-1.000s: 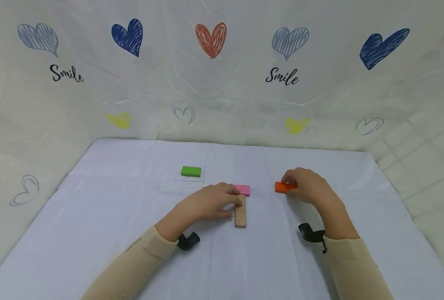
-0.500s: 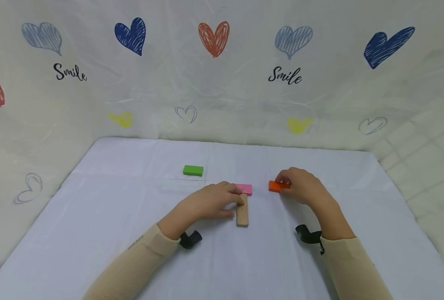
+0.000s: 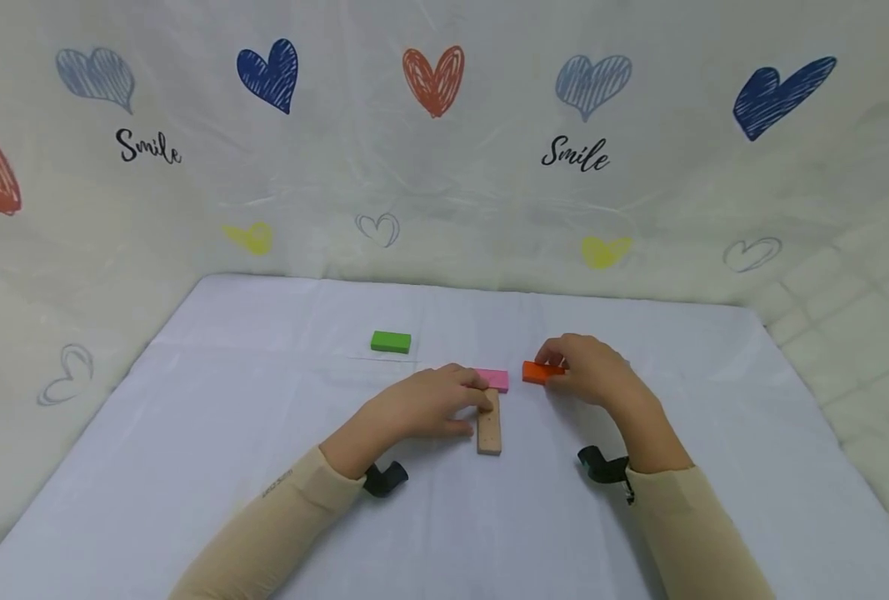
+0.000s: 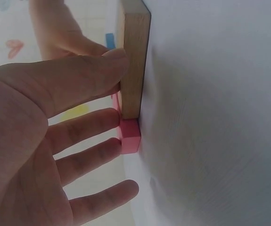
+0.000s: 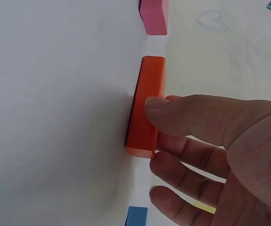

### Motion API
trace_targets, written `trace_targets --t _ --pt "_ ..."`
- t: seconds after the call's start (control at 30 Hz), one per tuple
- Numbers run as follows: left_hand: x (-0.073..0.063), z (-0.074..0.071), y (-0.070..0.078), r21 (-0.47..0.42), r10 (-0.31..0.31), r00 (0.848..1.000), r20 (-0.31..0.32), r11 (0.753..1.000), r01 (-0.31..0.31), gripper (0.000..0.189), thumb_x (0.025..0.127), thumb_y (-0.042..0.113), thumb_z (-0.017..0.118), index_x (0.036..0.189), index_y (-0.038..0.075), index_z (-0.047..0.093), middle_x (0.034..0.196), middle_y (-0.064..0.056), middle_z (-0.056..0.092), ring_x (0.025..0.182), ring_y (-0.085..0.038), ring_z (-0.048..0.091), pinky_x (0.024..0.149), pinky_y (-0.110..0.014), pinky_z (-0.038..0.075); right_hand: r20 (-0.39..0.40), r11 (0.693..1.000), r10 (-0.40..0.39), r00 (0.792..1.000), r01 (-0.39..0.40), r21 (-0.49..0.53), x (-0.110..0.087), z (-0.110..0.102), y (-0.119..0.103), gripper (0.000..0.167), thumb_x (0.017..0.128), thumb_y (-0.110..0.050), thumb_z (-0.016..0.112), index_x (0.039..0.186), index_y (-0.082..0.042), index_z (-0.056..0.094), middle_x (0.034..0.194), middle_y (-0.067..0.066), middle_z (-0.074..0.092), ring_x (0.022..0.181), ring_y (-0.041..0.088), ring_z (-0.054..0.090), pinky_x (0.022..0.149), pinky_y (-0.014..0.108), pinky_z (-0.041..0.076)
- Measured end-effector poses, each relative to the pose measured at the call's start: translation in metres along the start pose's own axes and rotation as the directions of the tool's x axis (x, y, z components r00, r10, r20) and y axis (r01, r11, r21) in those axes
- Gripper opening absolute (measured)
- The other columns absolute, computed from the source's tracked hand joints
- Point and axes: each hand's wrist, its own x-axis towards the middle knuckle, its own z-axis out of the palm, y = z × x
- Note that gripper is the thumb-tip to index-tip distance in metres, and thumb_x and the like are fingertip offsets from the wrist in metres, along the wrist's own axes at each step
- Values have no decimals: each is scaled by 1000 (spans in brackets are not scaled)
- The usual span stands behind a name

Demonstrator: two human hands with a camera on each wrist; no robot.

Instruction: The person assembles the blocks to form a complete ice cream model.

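across the white desk [image 3: 264,383], the right hand [image 3: 588,368] has fingers clamped on the orange block [image 3: 536,374] at three o'clock from the pink block [image 3: 495,381], the left hand [image 3: 423,406], fingers apart, touching the wooden block [image 3: 489,436]; lining-up seems underway, next probably wanting a nine-o'clock slide.

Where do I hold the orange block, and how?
Probably pinch the orange block across its long sides, nearer its right end, coming from above right. It lies flat, lengthwise left to right, its left end facing the pink block: leave that end free.
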Motion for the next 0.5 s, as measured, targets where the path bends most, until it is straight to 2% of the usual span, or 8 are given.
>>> trace_targets --t 0.3,0.5 --pt "0 0 -1 0 -8 1000 6 1000 8 40 92 33 73 131 26 66 141 3 54 132 -17 48 102 -30 49 29 999 -15 999 14 36 19 0 -10 18 86 -9 75 102 -17 72 98 4 67 93 25 58 83 44 52" --pt "-1 0 0 2 -10 1000 25 1000 10 40 92 33 73 131 28 66 143 4 54 134 -17 46 103 -31 48 24 998 -20 1000 18 64 25 7 -15 20 88 -13 75 107 -17 72 101 4 67 96 25 58 84 43 52"
